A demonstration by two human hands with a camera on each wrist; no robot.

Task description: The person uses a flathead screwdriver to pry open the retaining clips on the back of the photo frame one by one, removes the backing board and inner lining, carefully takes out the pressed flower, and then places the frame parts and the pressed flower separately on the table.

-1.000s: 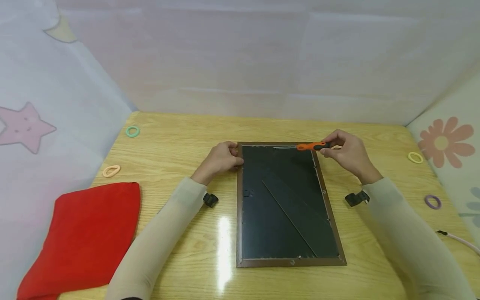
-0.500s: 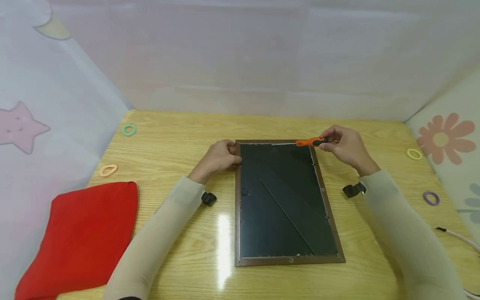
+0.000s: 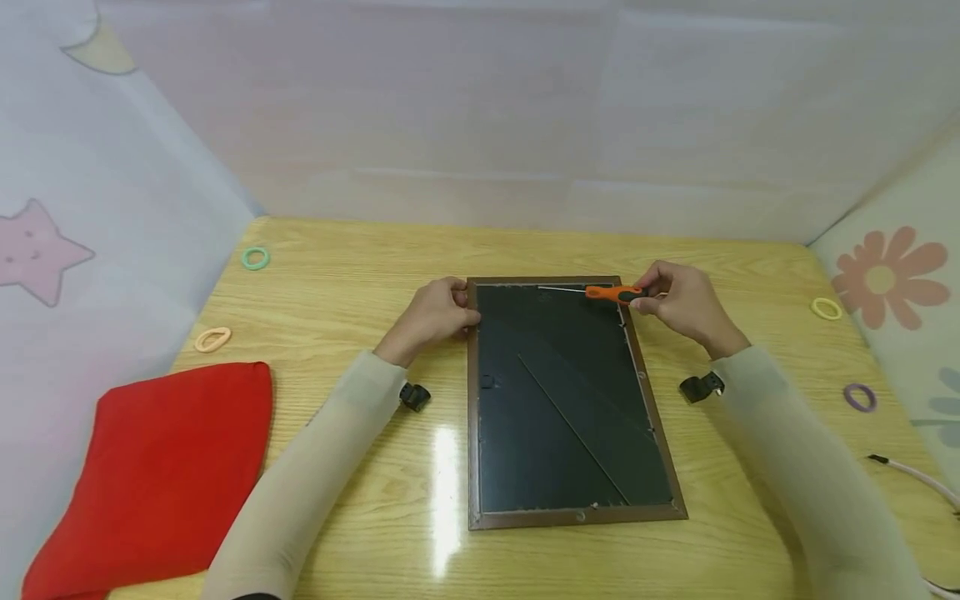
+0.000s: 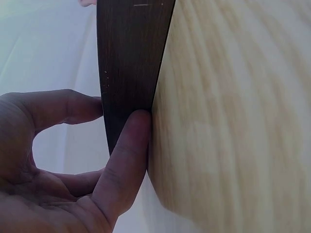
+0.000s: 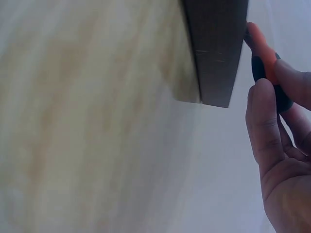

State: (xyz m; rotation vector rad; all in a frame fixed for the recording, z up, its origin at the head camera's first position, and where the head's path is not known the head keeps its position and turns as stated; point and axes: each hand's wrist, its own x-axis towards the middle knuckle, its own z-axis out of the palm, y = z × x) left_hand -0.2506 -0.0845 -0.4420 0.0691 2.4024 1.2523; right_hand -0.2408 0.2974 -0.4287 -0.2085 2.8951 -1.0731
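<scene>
A brown picture frame [image 3: 577,521] with a dark backing lies face down on the wooden table. My left hand [image 3: 433,315] holds the frame's far left corner. Its thumb lies over the rim, and in the left wrist view a finger [image 4: 127,155] presses the frame's side [image 4: 131,63]. My right hand [image 3: 686,304] pinches the orange and black handle of a screwdriver [image 3: 615,293] between thumb and fingers. The screwdriver's thin shaft lies nearly level along the frame's far inner edge. In the right wrist view the handle [image 5: 265,58] shows beyond the frame's corner.
A red cloth [image 3: 172,475] lies at the table's left. Green [image 3: 256,258] and peach [image 3: 213,339] rings sit along the left side, yellow [image 3: 827,309] and purple [image 3: 859,397] rings along the right. A pale cable [image 3: 918,477] lies at the right edge.
The screwdriver tip has shifted slightly to the left and stays at the far inner edge, its handle tilting a little. My left hand keeps its place on the frame.
</scene>
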